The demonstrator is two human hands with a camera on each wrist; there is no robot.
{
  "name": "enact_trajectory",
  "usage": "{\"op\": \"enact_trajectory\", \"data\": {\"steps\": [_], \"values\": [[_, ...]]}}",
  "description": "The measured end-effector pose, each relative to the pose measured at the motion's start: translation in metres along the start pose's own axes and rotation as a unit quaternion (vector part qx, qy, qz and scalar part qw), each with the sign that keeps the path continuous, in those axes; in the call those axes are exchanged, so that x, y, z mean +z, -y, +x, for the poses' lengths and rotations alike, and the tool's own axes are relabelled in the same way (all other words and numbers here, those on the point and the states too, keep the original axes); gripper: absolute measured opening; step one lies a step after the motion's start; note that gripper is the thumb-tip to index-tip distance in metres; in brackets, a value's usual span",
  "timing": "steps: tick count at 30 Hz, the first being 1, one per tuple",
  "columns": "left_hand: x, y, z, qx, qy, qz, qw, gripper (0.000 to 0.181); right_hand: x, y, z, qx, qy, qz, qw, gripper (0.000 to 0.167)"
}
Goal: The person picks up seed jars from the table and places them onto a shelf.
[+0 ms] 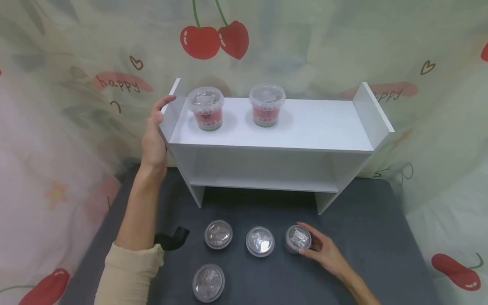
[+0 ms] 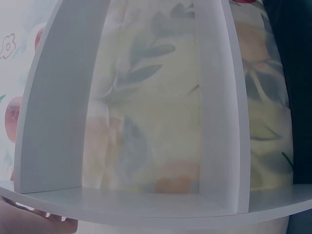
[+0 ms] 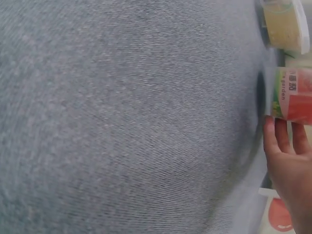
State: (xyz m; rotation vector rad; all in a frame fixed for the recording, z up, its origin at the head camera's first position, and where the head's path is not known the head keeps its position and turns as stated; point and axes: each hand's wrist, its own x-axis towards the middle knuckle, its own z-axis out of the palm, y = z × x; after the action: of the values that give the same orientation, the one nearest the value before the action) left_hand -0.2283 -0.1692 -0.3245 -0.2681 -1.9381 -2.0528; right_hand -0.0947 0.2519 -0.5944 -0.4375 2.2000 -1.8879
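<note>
At the upper left my left hand (image 1: 154,142) grips the left side panel of a white two-tier shelf (image 1: 267,148). In the left wrist view, part of that hand (image 2: 36,218) shows behind the panel's edge. My right hand (image 1: 328,254) holds a small clear lidded plastic tub (image 1: 298,238) between thumb and fingers, in front of the shelf. From the right wrist view, this tub (image 3: 297,95) has a red and green printed label, with fingertips against its side. Whether it touches the table cannot be told.
Lidded tubs stand on the dark grey table: one (image 1: 218,234), another (image 1: 260,241) and a nearer one (image 1: 208,283). Two red-labelled tubs, one left (image 1: 206,108) and one right (image 1: 267,104), stand on the upper board. A black curved object (image 1: 173,239) lies by the left forearm. Printed curtain (image 1: 305,51) hangs behind.
</note>
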Motion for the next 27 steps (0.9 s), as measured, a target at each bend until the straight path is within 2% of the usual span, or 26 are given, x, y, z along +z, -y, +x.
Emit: {"op": "enact_trajectory", "data": {"steps": [7,16,21,27], "values": [[0.001,-0.001,0.000,-0.003,0.000,0.001,1.0000,0.046,0.001,0.009,0.002,0.003,-0.010,0.027,0.9996,0.075],[0.001,-0.002,-0.001,-0.006,0.000,0.007,1.0000,0.047,0.002,0.024,0.005,-0.050,-0.003,0.028,0.9983,0.073],[0.001,-0.001,-0.001,-0.006,-0.001,0.017,0.9998,0.047,0.001,0.032,0.005,-0.059,-0.002,0.031,0.9978,0.074],[0.001,-0.002,-0.001,-0.003,0.000,0.008,1.0000,0.046,0.001,0.046,0.006,-0.057,-0.011,0.020,0.9981,0.075]]}}
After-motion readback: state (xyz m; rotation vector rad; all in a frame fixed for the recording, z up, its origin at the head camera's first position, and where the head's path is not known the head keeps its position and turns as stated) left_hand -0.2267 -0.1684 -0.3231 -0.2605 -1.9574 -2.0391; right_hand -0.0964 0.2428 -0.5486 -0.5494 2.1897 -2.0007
